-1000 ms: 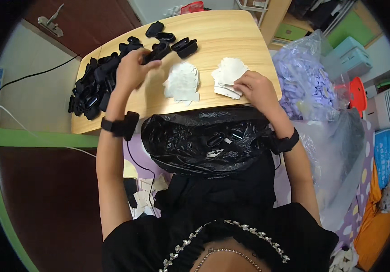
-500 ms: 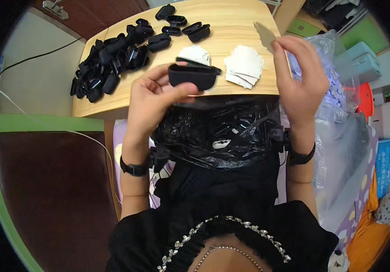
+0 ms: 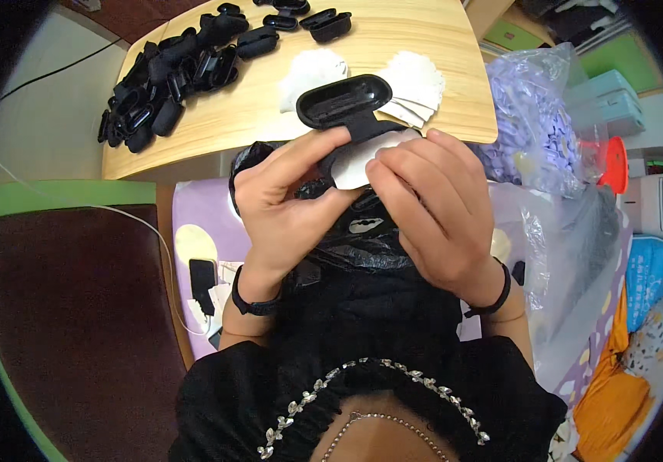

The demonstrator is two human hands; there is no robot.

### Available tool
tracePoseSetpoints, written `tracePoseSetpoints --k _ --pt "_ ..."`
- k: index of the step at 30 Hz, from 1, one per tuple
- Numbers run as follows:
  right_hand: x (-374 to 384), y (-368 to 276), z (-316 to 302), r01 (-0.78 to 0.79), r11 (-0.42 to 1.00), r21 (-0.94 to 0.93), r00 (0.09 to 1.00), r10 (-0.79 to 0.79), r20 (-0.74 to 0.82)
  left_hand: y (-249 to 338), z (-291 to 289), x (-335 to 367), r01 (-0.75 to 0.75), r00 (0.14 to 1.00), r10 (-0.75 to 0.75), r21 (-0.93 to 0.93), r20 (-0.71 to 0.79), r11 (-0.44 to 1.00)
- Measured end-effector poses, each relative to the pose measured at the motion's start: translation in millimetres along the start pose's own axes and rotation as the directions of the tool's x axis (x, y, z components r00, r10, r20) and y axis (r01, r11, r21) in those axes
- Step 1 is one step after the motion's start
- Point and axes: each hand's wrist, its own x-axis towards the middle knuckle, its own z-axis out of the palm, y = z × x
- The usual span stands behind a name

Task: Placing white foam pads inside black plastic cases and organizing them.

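Note:
Between my hands is a small black hinged case (image 3: 344, 102), like an earbud case cover, its lid flipped open away from me with a glossy rim. My left hand (image 3: 289, 196) grips the case from the left, thumb below and fingers near the hinge. My right hand (image 3: 443, 208) is closed on a pale scalloped card (image 3: 356, 163), which lies against the lower half of the case. My fingers partly hide the card and that half, so I cannot tell how far in it is. Two stacks of similar cards, a left stack (image 3: 308, 73) and a right stack (image 3: 414, 83), lie just beyond.
Several black cases (image 3: 166, 112) are heaped on the left of the wooden table (image 3: 258, 127). A black plastic bag (image 3: 362, 250) covers my lap below the table edge. At right stands a clear bag of purple pieces (image 3: 528, 115). A phone (image 3: 203, 281) lies at left.
My right hand has brought the card down and left from the table's right side to the case. My left hand has turned the case, so its open lid faces up.

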Motion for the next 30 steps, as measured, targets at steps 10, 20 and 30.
tracePoseSetpoints --k 10,20,30 --pt "-2 -14 4 -0.092 0.996 -0.018 0.996 0.092 0.005 -5 4 -6 -0.034 0.997 0.033 -0.013 -0.068 0.999" --pt "-9 -19 26 -0.209 0.967 0.144 0.977 0.202 0.063 -23 -1 -23 0.062 0.987 -0.079 -0.120 -0.143 0.991" --pt "-4 -18 53 -0.246 0.956 0.163 0.964 0.225 0.139 -41 -24 -30 0.165 0.975 -0.163 0.004 -0.149 0.986"
